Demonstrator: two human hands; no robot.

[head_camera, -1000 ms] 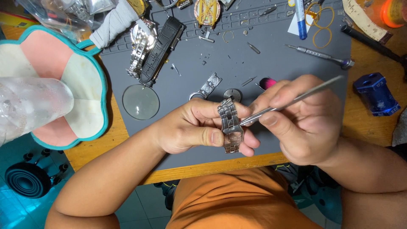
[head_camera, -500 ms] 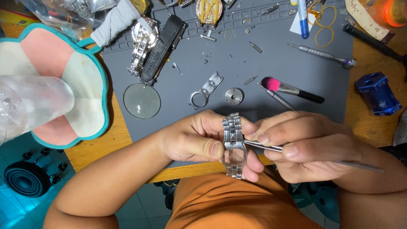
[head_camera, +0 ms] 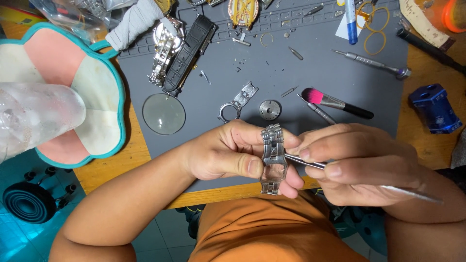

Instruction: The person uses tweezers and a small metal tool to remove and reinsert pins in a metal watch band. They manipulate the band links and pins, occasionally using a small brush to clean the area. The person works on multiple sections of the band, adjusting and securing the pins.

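My left hand [head_camera: 228, 153] pinches a silver metal watch bracelet [head_camera: 273, 157] upright between thumb and fingers, over the near edge of the grey work mat [head_camera: 291, 73]. A thin metal pin tool [head_camera: 310, 163] is gripped in my right hand [head_camera: 361, 162], its tip pressed against the side of the bracelet's middle links. The tool's long shaft sticks out to the right past my wrist. Both hands touch at the bracelet.
On the mat lie a round glass lens [head_camera: 164, 113], a watch case with a bracelet piece [head_camera: 237, 104], a small round metal disc [head_camera: 269, 109], a pink-tipped brush [head_camera: 335, 103], a silver watch [head_camera: 162, 53] and a black strap [head_camera: 187, 56]. A blue block [head_camera: 434, 109] sits right; a flower-shaped pad [head_camera: 73, 92] left.
Both hands have drawn back from the mat's middle towards my body. The tool was turned from pointing up-right to lying sideways against the bracelet, and the brush and disc became uncovered.
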